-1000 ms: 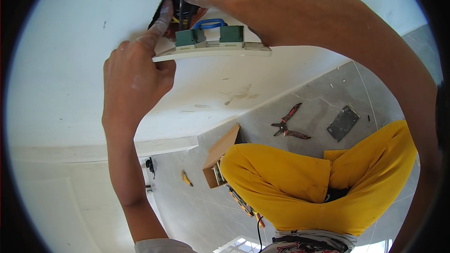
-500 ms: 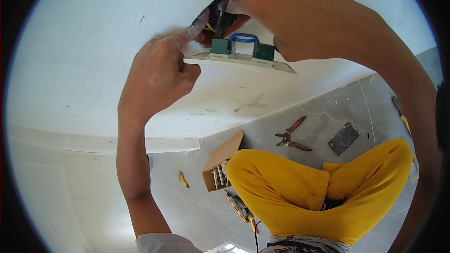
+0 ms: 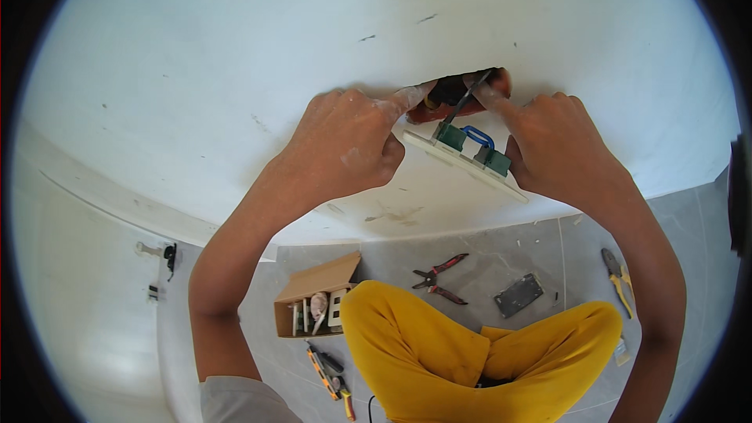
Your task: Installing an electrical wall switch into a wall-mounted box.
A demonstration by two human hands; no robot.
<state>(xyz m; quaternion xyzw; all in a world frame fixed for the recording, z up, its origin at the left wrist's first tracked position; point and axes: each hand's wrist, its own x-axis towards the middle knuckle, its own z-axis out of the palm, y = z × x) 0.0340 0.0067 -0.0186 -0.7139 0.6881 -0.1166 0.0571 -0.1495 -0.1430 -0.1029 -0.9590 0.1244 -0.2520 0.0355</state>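
A rectangular opening in the white wall holds a reddish wall box with dark wires inside. A black wire runs from it to a white socket plate, which hangs tilted, its right end lower. On its back sit two green terminal blocks joined by a blue wire loop. My left hand reaches its index finger into the box's left side, other fingers curled. My right hand pushes its index finger into the right side, by the black wire; its thumb is near the plate's right end. Both fingertips are partly hidden.
On the grey tile floor lie red-handled pliers, a dark rectangular plate and yellow-handled pliers. An open cardboard box with white plates stands left of my yellow-trousered legs, and more tools lie below it.
The view has shifted, so the wall opening sits lower and farther right. My right hand has come down from above the opening, its index finger now inside. The plate tilts more.
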